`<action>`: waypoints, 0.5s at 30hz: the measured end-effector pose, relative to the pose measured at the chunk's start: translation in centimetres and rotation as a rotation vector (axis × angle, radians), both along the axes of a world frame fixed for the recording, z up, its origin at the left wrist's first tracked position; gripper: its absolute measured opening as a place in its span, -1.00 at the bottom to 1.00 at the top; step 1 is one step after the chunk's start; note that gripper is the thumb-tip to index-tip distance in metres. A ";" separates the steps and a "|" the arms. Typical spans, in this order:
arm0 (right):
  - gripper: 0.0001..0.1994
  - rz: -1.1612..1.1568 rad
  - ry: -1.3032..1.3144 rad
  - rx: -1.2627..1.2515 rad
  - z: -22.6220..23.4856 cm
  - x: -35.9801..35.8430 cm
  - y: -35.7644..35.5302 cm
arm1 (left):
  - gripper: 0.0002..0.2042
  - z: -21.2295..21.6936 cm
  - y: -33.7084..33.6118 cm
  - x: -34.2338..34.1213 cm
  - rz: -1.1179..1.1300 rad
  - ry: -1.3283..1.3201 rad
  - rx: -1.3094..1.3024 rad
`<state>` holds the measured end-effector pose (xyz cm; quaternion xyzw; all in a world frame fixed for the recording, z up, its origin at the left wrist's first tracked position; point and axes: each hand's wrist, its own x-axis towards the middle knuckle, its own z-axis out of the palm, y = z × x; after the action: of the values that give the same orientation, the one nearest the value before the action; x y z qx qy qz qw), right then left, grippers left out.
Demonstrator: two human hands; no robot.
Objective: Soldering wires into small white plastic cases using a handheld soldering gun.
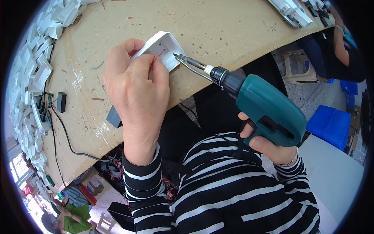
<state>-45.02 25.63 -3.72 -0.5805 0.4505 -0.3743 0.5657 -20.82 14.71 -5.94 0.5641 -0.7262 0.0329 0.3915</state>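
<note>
My left hand [136,84] is closed at the left side of a white plastic case [176,46], with its open inside facing up. Thin red wire [153,62] shows between its fingertips, inside the case. In my right hand [269,147] is a green pistol-shaped soldering gun [269,107], with fingers around its handle and at the trigger. The gun's dark metal tip [177,56] reaches the right inner part of the case, close to the red wire. Whether the tip touches anything, I cannot tell. A thin metal feed tube [198,71] runs beneath the tip.
White plastic cases [42,74] are heaped along the left table edge. A small black block [61,102] and a black cable [70,142] lie on the tan tabletop [210,23]. Blue bins [329,126] stand at right. Other people are at far right and lower left.
</note>
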 end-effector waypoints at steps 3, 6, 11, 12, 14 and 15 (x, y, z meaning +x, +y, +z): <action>-0.46 -0.023 0.026 0.042 0.1 0.1 -0.1 | -0.95 0.0 0.0 -0.1 -0.002 -0.002 -0.003; -0.46 0.000 0.057 0.042 0.2 0.1 -0.4 | -0.95 0.0 -0.1 0.0 -0.006 -0.007 -0.006; -0.45 0.015 0.166 0.035 0.7 0.4 -0.9 | -0.95 -0.1 0.0 0.0 -0.001 -0.009 -0.011; -0.45 0.016 0.168 0.034 0.6 0.5 -1.0 | -0.95 -0.2 0.0 0.0 -0.002 -0.006 -0.011; -0.45 -0.008 0.106 0.011 0.6 0.6 -1.1 | -0.95 -0.2 0.0 0.0 -0.003 -0.002 -0.011; -0.45 -0.007 0.108 0.011 0.5 0.7 -1.2 | -0.95 -0.2 0.0 -0.1 0.000 -0.015 -0.011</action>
<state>-44.34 24.47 -3.18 -0.5951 0.4844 -0.3419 0.5425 -20.88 14.66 -6.16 0.5615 -0.7290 0.0410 0.3895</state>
